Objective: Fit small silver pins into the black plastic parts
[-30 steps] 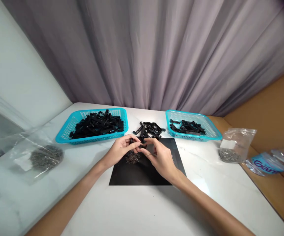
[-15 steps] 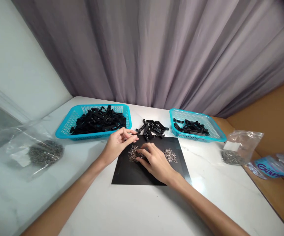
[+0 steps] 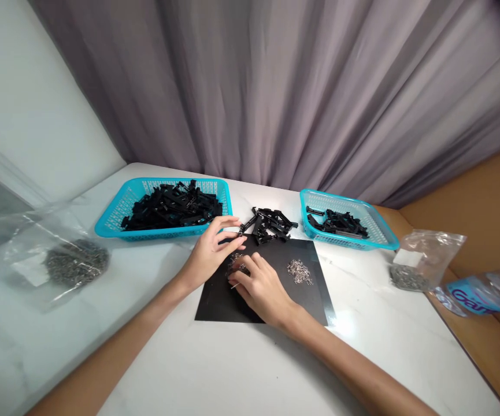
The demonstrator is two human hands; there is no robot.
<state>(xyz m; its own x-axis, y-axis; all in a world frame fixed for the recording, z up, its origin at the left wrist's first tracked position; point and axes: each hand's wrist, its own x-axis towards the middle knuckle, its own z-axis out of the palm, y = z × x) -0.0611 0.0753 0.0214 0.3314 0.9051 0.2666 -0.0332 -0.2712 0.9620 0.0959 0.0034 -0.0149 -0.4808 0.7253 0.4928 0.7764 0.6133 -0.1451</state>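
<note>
My left hand (image 3: pixel 213 248) is at the near left side of a loose pile of black plastic parts (image 3: pixel 271 225). Its fingers are apart, and the thumb and index tips stand on either side of the end of one narrow black part (image 3: pixel 248 224); contact is unclear. On the black mat (image 3: pixel 276 306), my right hand (image 3: pixel 260 286) is closed in a pinch over the left heap of small metal pieces (image 3: pixel 236 260), largely covering it. A thin pale sliver shows by its fingertips, too small to name. A second heap of small metal pieces (image 3: pixel 300 271) lies to the right.
A blue basket (image 3: pixel 163 234) full of black parts stands at the left, and another blue basket (image 3: pixel 380 222) holds fewer at the right. Clear bags of metal pieces (image 3: pixel 76 263) (image 3: pixel 410 277) lie at both sides. A plastic bottle (image 3: pixel 484 294) lies far right.
My left hand has opened its pinch and spread its fingers at the pile's edge. My right hand has shifted slightly left over the left heap, uncovering more of the mat's middle.
</note>
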